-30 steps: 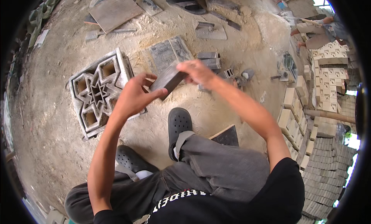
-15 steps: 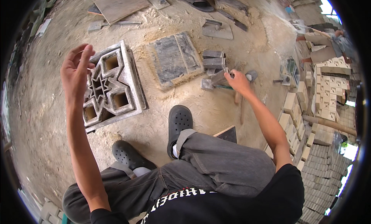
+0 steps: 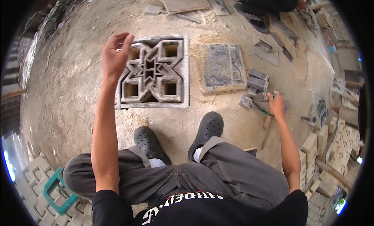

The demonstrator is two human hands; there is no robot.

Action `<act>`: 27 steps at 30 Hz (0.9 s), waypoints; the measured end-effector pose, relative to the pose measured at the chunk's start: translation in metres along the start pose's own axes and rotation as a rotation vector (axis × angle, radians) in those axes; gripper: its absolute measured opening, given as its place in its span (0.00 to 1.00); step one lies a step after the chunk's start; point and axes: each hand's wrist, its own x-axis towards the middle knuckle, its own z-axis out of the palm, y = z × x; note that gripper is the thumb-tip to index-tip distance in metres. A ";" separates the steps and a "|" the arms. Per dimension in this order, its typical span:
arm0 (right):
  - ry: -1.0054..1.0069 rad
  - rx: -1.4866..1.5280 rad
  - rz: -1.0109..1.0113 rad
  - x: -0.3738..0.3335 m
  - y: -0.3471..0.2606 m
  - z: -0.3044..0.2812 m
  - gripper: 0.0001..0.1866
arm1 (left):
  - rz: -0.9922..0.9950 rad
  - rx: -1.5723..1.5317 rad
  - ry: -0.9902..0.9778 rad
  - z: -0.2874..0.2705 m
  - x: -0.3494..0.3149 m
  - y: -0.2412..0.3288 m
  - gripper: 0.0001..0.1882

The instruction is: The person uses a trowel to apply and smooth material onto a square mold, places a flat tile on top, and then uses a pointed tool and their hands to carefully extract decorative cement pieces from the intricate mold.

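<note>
A square grey metal mould point(image 3: 185, 72) with a star-shaped lattice and open square pockets lies flat on the ground, left of centre. Over its upper left corner, my left hand point(image 3: 117, 56) is raised with fingers loosely bent and apart, holding nothing. At the right, the fingertips of my right hand point(image 3: 277, 106) close on the end of a grey oblong block point(image 3: 259, 97); the fingers partly hide their hold. Just beyond it lie several similar grey blocks point(image 3: 258, 83), close together. A small hammer-like tool with a grey head point(image 3: 246, 101) and green shaft rests beside them.
Between mould and blocks sits a flat grey slab point(image 3: 224, 66) edged with sandy powder. Trowels point(image 3: 266, 51) and a board point(image 3: 184, 0) lie farther off. Stacked pale blocks point(image 3: 309, 140) line the right; a green plastic stool point(image 3: 58, 191) stands at lower left. Another person's dark-clothed leg point(image 3: 270, 0) shows far right.
The view has swung left, so everything sits farther right in the picture. My right hand remains at the grey block, and my left hand stays raised over the mould.
</note>
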 end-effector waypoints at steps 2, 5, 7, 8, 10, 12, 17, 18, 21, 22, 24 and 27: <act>0.013 -0.009 -0.046 0.019 -0.009 -0.018 0.28 | 0.015 0.029 -0.010 -0.001 -0.007 -0.005 0.17; -0.243 0.398 0.080 0.032 -0.078 -0.069 0.31 | 0.044 0.178 -0.040 -0.009 -0.018 -0.012 0.16; -0.349 0.777 0.070 0.013 -0.164 -0.117 0.31 | 0.102 0.301 -0.006 -0.018 -0.026 -0.019 0.16; -0.340 0.961 -0.016 0.007 -0.189 -0.137 0.30 | 0.209 0.262 0.054 -0.010 -0.027 -0.018 0.15; -0.393 1.335 -0.214 -0.004 -0.237 -0.164 0.31 | 0.292 0.303 0.099 -0.004 -0.027 -0.027 0.15; -0.463 1.512 -0.349 -0.014 -0.283 -0.184 0.31 | 0.357 0.318 0.106 0.000 -0.028 -0.036 0.17; -0.633 1.882 -0.942 -0.038 -0.381 -0.188 0.33 | 0.433 0.598 -0.233 -0.012 -0.047 -0.031 0.45; -0.649 1.849 -1.022 -0.043 -0.396 -0.177 0.34 | 0.462 0.602 -0.265 -0.012 -0.050 -0.031 0.47; -0.608 1.769 -1.205 -0.052 -0.429 -0.140 0.33 | 0.557 0.669 -0.313 -0.012 -0.057 -0.025 0.54; -0.550 1.709 -1.261 -0.057 -0.436 -0.130 0.33 | 0.550 0.679 -0.338 -0.013 -0.058 -0.022 0.54; -0.463 1.639 -1.318 -0.066 -0.445 -0.113 0.32 | 0.540 0.685 -0.362 -0.015 -0.059 -0.019 0.54; -0.418 1.616 -1.433 -0.068 -0.441 -0.089 0.28 | 0.549 0.680 -0.349 -0.013 -0.058 -0.017 0.53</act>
